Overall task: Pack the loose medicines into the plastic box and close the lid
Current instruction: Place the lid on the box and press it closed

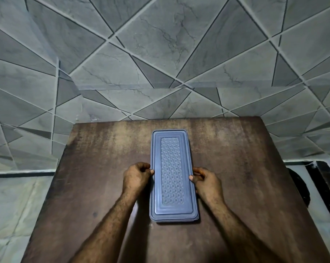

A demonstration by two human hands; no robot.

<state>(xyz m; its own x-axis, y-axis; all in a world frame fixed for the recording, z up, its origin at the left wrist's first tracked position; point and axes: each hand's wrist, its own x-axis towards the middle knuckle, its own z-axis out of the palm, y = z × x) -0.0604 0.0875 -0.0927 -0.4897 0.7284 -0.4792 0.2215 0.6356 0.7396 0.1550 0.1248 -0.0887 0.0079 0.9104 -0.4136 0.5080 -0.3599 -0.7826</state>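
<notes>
Lidded box between your hands
The lid [172,172] covers the plastic box [174,220], hiding its contents; your left hand [136,177] and right hand [206,182] pinch the lid's long edges.

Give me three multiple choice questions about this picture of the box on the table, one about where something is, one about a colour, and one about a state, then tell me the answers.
1. Where are the hands relative to the plastic box?
A. One on each long side
B. Both on the near end
C. Both off the table

2. What colour is the lid?
A. Red
B. Blue-grey
C. Yellow

3. What state is the box in?
A. Open, lid beside it
B. Lid lying on top
C. Tipped on its side

Answers:
1. A, since the left hand touches the left edge and the right hand the right edge.
2. B, since the patterned lid shows blue-grey against the brown wooden table.
3. B, since the lid covers the whole top and no medicines lie loose on the table.
</notes>
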